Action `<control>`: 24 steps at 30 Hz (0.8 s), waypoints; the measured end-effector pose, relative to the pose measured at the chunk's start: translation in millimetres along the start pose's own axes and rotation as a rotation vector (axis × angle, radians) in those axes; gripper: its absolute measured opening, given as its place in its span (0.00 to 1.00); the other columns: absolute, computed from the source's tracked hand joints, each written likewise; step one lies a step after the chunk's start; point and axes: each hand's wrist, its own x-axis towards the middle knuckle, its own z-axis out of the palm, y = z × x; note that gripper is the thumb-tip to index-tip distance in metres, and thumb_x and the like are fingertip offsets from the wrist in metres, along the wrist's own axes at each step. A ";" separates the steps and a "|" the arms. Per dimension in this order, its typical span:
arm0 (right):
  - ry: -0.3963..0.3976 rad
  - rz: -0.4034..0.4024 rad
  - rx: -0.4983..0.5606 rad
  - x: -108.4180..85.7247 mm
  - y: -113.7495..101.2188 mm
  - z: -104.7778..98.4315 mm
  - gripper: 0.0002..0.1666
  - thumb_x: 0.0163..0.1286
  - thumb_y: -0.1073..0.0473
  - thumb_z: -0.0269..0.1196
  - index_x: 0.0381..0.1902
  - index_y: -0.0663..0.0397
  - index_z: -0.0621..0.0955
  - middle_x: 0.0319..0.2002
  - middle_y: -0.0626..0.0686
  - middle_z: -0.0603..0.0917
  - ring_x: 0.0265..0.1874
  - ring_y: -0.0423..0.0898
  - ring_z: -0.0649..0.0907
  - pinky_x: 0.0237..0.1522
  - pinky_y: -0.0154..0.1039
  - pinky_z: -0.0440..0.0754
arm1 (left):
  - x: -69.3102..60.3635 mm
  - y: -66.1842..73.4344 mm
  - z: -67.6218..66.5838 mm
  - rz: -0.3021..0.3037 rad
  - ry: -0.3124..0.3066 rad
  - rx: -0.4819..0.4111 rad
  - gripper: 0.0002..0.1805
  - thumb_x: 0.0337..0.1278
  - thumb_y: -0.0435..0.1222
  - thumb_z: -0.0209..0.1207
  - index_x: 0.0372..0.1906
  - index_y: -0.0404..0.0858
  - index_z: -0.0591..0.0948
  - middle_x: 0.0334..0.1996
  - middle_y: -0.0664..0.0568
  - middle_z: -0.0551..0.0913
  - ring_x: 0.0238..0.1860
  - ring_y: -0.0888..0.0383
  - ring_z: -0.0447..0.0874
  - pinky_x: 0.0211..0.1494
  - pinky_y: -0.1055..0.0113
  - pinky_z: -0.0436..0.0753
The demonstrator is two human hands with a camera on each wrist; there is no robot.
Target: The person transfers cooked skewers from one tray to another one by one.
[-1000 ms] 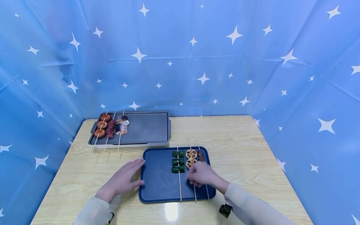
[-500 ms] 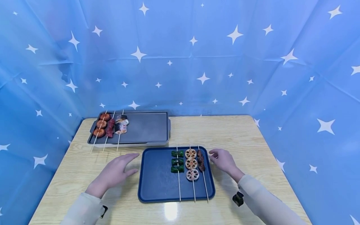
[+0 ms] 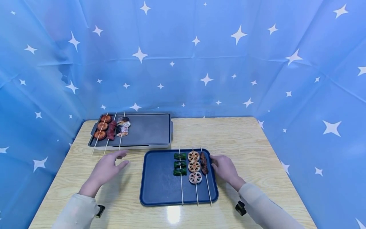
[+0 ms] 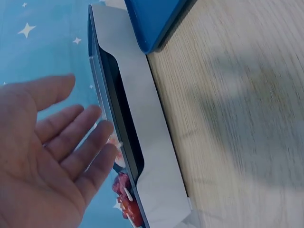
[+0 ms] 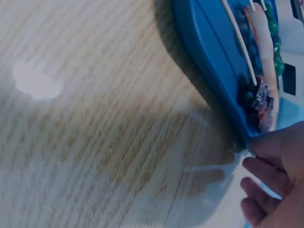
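A blue tray carries three skewers: green pepper pieces, lotus root slices and dark meat chunks. Beside its right rim is my right hand, holding no skewer. In the right wrist view, the fingertips come up to the tray edge, seemingly touching it, with the other fingers loosely bent below. My left hand hovers over the table, left of the tray and in front of the griddle. Its fingers are spread and relaxed, palm bare in the left wrist view.
On the griddle's left part lie skewers of round brown slices, red meat and fish pieces, sticks overhanging the front. The wooden table meets a blue starry curtain behind and at the sides.
My right hand has left the lotus root skewer and moved to the tray's right rim. My left hand has drawn away leftward from the tray's left edge.
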 end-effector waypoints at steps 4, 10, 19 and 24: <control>0.054 -0.053 -0.040 -0.9 0.0 1.6 0.20 0.59 0.65 0.68 0.52 0.58 0.84 0.43 0.59 0.88 0.45 0.57 0.85 0.52 0.55 0.82 | -0.3 -2.8 -5.3 -0.070 0.066 0.032 0.22 0.66 0.44 0.57 0.61 0.39 0.77 0.51 0.42 0.85 0.48 0.44 0.84 0.43 0.49 0.82; 0.101 -0.134 -0.082 -1.5 0.3 4.2 0.20 0.58 0.66 0.69 0.50 0.59 0.85 0.40 0.58 0.89 0.41 0.55 0.87 0.49 0.54 0.83 | 0.8 -5.6 -11.0 -0.187 0.133 0.031 0.20 0.67 0.42 0.53 0.57 0.35 0.80 0.47 0.39 0.87 0.37 0.48 0.86 0.31 0.60 0.79; 0.123 -0.193 -0.139 -1.3 3.2 7.6 0.21 0.58 0.65 0.70 0.52 0.60 0.84 0.45 0.59 0.88 0.47 0.57 0.85 0.54 0.57 0.80 | 8.6 -17.4 -4.8 -0.338 0.044 -0.068 0.24 0.68 0.45 0.50 0.60 0.33 0.78 0.47 0.40 0.86 0.42 0.47 0.85 0.36 0.59 0.79; 0.104 -0.204 -0.166 0.0 4.3 7.5 0.22 0.59 0.63 0.69 0.53 0.61 0.83 0.52 0.60 0.86 0.52 0.58 0.84 0.58 0.57 0.78 | 10.4 -19.3 6.7 -0.402 0.040 -0.235 0.26 0.70 0.45 0.48 0.63 0.31 0.75 0.49 0.38 0.86 0.40 0.49 0.89 0.38 0.65 0.81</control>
